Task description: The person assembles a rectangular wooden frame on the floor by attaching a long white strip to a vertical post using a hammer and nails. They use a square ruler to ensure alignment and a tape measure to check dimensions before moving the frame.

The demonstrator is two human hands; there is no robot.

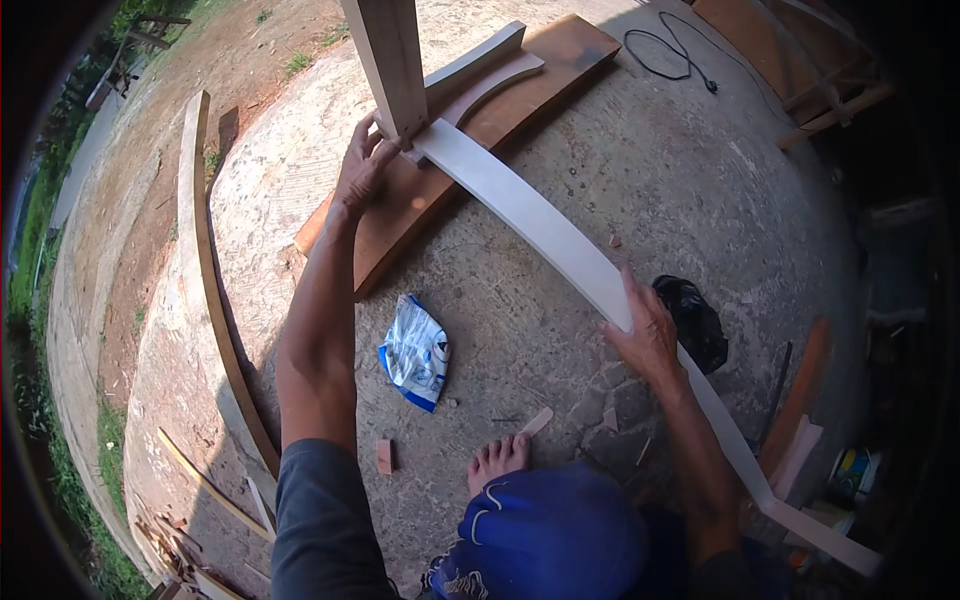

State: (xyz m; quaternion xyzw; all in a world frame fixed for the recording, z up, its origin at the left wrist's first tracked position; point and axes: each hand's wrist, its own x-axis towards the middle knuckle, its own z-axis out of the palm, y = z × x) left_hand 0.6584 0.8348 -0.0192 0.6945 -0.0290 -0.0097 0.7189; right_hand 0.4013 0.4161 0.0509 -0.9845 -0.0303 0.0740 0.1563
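Note:
A long pale wooden board [535, 220] runs from the upper middle down to the lower right. My right hand [648, 325] is closed over it, thumb on one edge and fingers on the other. At its far end the board meets the foot of a squared wooden post [388, 65]. There my left hand [364, 168] is wrapped round the post's lower end, with some fingers hidden behind it. Beneath lies a thick brown plank [410, 220] on the concrete, carrying a curved wooden piece [490, 90] beside the post.
A blue and white plastic bag [415, 355] and a small wood block [386, 457] lie near my bare foot [498, 462]. A black plastic bag [695, 320] sits right of my right hand. Long timber [205, 260] stretches along the left. A black cable [672, 60] curls at the far right.

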